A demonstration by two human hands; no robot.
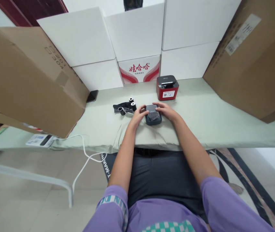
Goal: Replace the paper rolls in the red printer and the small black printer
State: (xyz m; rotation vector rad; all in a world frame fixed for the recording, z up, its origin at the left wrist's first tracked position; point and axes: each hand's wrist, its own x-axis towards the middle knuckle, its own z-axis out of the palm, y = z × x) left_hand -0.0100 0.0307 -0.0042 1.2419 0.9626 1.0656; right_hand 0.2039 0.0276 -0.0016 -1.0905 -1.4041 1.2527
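Note:
A small dark device (154, 120) with rounded corners and a partly see-through top lies on the cloth-covered table in front of me. My left hand (138, 116) is at its left side, thumb on the upper face. From the right, my right hand (167, 111) grips it, with fingers along the far edge and thumb on top. Just left of my left hand stand small rolls with white ends and black sides (133, 106), beside a black crumpled wrapper (121, 105). Behind the device is a red and black box-shaped machine (167, 93) with a white label.
White boxes (137, 35) are stacked along the back. Large cardboard boxes flank the table at left (31, 77) and right (256, 64). A phone (92, 96) lies by the left box. A white power strip (40, 140) trails its cable over the front edge.

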